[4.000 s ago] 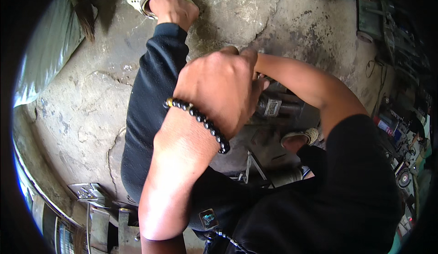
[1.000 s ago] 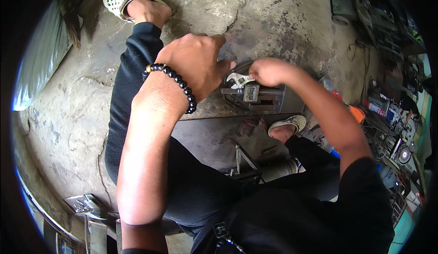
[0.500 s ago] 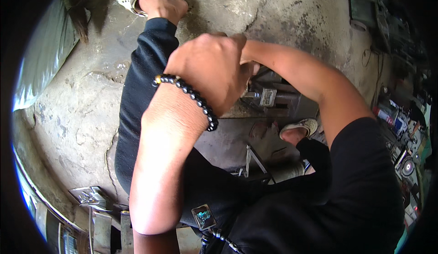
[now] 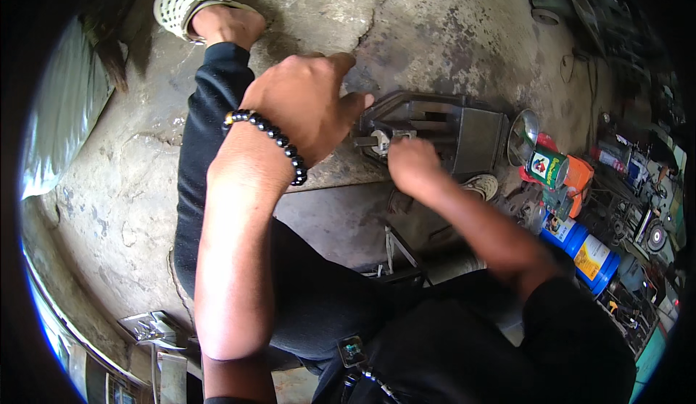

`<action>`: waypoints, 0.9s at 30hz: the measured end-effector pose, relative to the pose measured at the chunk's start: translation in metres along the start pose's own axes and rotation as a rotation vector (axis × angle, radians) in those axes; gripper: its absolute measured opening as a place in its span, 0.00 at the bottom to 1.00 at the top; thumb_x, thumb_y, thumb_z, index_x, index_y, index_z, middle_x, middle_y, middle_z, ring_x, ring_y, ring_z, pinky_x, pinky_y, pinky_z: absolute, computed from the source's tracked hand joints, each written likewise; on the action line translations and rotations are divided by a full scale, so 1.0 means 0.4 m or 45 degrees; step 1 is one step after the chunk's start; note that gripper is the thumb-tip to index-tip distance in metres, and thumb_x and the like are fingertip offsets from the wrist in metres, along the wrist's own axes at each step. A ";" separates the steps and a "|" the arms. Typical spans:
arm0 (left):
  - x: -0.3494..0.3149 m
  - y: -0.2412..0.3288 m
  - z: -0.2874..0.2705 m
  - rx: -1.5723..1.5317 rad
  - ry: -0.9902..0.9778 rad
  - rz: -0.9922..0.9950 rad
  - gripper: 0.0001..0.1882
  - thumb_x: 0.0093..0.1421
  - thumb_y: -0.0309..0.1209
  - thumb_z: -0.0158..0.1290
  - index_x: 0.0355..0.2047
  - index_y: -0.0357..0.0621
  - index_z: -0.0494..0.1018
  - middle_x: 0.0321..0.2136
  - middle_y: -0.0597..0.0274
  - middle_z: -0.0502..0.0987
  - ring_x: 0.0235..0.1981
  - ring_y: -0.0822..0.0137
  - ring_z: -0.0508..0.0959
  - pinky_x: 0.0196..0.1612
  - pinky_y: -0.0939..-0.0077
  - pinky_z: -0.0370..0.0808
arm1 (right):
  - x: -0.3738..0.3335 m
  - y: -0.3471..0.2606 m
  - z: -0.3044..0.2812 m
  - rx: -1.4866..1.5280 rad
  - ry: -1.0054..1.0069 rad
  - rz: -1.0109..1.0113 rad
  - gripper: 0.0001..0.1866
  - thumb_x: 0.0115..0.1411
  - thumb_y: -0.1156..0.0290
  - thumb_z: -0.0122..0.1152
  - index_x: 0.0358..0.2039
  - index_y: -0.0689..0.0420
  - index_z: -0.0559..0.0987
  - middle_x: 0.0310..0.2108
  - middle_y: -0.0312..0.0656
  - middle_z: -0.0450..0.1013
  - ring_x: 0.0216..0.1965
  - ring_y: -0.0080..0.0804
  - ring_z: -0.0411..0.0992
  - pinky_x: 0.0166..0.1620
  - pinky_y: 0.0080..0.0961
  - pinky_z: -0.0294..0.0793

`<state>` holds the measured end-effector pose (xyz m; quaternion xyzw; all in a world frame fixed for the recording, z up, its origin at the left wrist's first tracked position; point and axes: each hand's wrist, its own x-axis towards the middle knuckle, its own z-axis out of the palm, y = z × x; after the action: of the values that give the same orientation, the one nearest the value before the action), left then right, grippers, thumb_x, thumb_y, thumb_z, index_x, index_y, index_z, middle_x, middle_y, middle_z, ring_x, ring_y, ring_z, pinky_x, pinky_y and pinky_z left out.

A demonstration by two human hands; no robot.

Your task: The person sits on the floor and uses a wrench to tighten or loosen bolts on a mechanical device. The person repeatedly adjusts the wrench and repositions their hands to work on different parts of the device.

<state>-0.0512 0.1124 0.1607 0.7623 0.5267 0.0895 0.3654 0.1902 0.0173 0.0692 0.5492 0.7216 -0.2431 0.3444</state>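
Observation:
My left hand (image 4: 301, 106), with a black bead bracelet (image 4: 272, 135) on its wrist, hovers left of a dark metal frame. Its thumb stands apart from its fingers, and I see nothing held; the fingertips are partly hidden. The dark metal frame (image 4: 475, 139) is vise-like, with long slots and a flat grey block at its right end. My right hand (image 4: 417, 165) is closed at the frame's near left part, beside a small silvery metal piece (image 4: 380, 142). What its fingers grip, if anything, is hidden.
Stained, cracked concrete (image 4: 435, 34) lies beyond the frame. Toward the right are a metal bowl (image 4: 522, 137), a green can (image 4: 547, 168), an orange object (image 4: 578, 179), a blue bucket (image 4: 596, 262) and cluttered tools. My clog-shod foot (image 4: 181, 9) rests at the upper left.
My hands were together, and they have come apart. The right hand has drawn nearer to me, down to the metal frame. The left has shifted slightly left, and its thumb has spread.

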 end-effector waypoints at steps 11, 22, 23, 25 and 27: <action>0.004 0.039 0.055 0.048 -0.142 0.040 0.22 0.59 0.39 0.58 0.50 0.40 0.73 0.34 0.46 0.80 0.36 0.51 0.81 0.41 0.63 0.77 | 0.057 -0.118 0.446 0.890 0.501 0.652 0.11 0.64 0.67 0.49 0.42 0.60 0.69 0.25 0.58 0.75 0.30 0.61 0.73 0.37 0.55 0.69; 0.002 0.040 0.037 0.031 -0.092 0.052 0.22 0.59 0.39 0.57 0.50 0.40 0.73 0.34 0.46 0.80 0.35 0.51 0.82 0.40 0.62 0.77 | -0.093 -0.019 0.394 1.052 0.379 0.256 0.14 0.66 0.61 0.48 0.41 0.58 0.74 0.32 0.54 0.75 0.36 0.57 0.74 0.38 0.48 0.72; 0.000 0.034 0.038 -0.005 -0.073 0.044 0.22 0.59 0.39 0.57 0.50 0.39 0.73 0.33 0.45 0.80 0.36 0.51 0.81 0.40 0.63 0.77 | -0.126 -0.017 0.349 1.134 0.264 0.328 0.14 0.66 0.62 0.48 0.40 0.59 0.75 0.33 0.58 0.75 0.36 0.62 0.73 0.40 0.52 0.71; -0.003 0.023 0.036 0.006 -0.073 0.025 0.21 0.59 0.39 0.57 0.49 0.38 0.73 0.33 0.44 0.80 0.36 0.50 0.81 0.41 0.62 0.77 | -0.155 0.021 0.221 0.984 0.301 0.130 0.15 0.66 0.60 0.49 0.41 0.58 0.75 0.28 0.56 0.75 0.33 0.60 0.73 0.36 0.51 0.72; -0.005 0.020 0.031 -0.003 -0.066 -0.001 0.22 0.59 0.40 0.56 0.48 0.38 0.73 0.34 0.44 0.80 0.37 0.49 0.81 0.42 0.62 0.77 | -0.131 0.085 0.063 0.811 0.054 -0.021 0.14 0.67 0.59 0.48 0.40 0.55 0.76 0.31 0.55 0.75 0.35 0.56 0.74 0.38 0.48 0.72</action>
<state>-0.0399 0.1035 0.1575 0.7636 0.5173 0.0703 0.3800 0.2368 -0.0243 0.0939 0.6285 0.6206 -0.4480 0.1382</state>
